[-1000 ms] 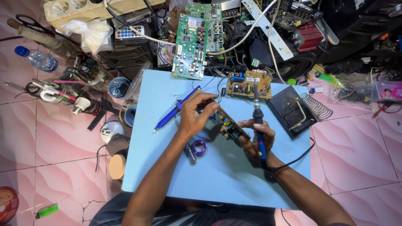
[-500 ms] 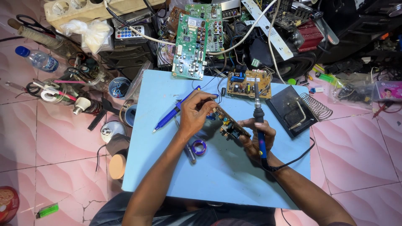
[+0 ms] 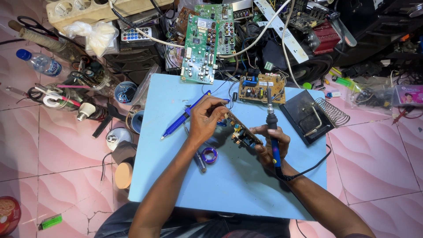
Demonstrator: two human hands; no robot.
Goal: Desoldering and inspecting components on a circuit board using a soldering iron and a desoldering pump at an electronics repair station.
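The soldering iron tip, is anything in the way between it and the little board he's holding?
Nothing visible. The right hand holds the soldering iron pointing up beside the small circuit board, which both hands grip; the left hand holds its far end.

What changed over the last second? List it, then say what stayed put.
Almost nothing moved. The left hand still pinches the small circuit board held on edge over the blue table, and the right hand still holds the soldering iron with its tip up, beside that board. Nothing was picked up or released. The blue pen, solder spool and iron stand lie as before.
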